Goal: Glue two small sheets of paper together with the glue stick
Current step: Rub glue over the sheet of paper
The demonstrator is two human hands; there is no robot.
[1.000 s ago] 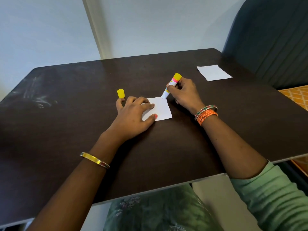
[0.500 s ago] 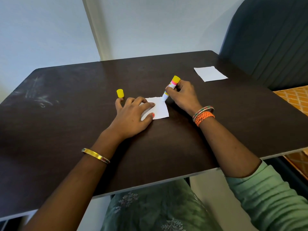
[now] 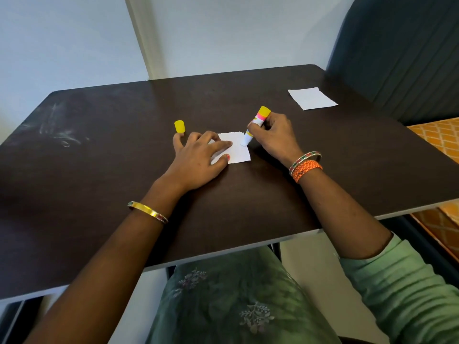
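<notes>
Here the right hand (image 3: pixel 274 136) is wrapped around the white glue stick with the yellow end and pink band (image 3: pixel 255 125), fingers closed on its barrel, the stick tilted so its yellow end leans far and right while its tip presses on the far right corner of the small white square of paper (image 3: pixel 237 150) in the middle of the dark brown table (image 3: pixel 99 155). The left hand (image 3: pixel 198 158) lies flat and spread, fingers open, gripping nothing, pinning the left half of that sheet to the table. The stick's small yellow cap (image 3: pixel 179 126) stands upright on the table just beyond the left hand's fingertips.

The second small white sheet of paper (image 3: pixel 311 98) lies flat near the far right edge of the table, well apart from both hands, far and to the right of the glue stick. The right hand is the nearer one to it, but that hand is occupied by the stick; the left hand would have to cross over the work. So, likely, gluing is under way with the sheets not yet joined, and fetching the far sheet calls for the right hand to set the stick down first.
</notes>
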